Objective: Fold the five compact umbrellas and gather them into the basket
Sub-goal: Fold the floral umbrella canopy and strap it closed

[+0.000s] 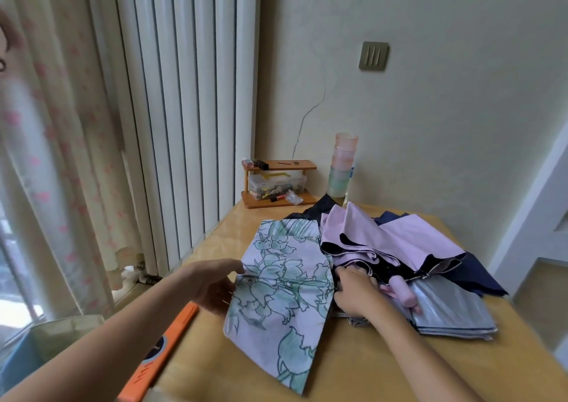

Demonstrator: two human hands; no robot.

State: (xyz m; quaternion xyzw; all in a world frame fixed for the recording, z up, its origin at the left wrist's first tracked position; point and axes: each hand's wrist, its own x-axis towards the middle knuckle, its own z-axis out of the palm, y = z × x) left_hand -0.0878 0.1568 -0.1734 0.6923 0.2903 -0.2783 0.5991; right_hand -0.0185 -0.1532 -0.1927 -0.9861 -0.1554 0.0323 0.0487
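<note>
fabric of the floral umbrella [282, 281] lies spread flat on the counter [368, 371] in front of you, its panels not yet gathered, so this looks like the pleating step. your left hand [215, 284] sits at the cloth's left edge with fingers fairly straight and spread, touching rather than gripping. your right hand [356, 294] is at the right edge with fingers curled in, and what they hold is hidden, so i cannot tell whether it has the shaft or only cloth. find the shaft first and keep it pinned with one hand, then draw each panel over in the same direction so the folds stack evenly before you wrap it. watch the right side: the lilac umbrella [396, 241] and its pink handle [402, 294] lie just beside your knuckles, with the silver umbrella [451, 309] and navy umbrella [479, 275] piled close by, and their loose cloth could get caught in the roll. no basket shows clearly here.
</note>
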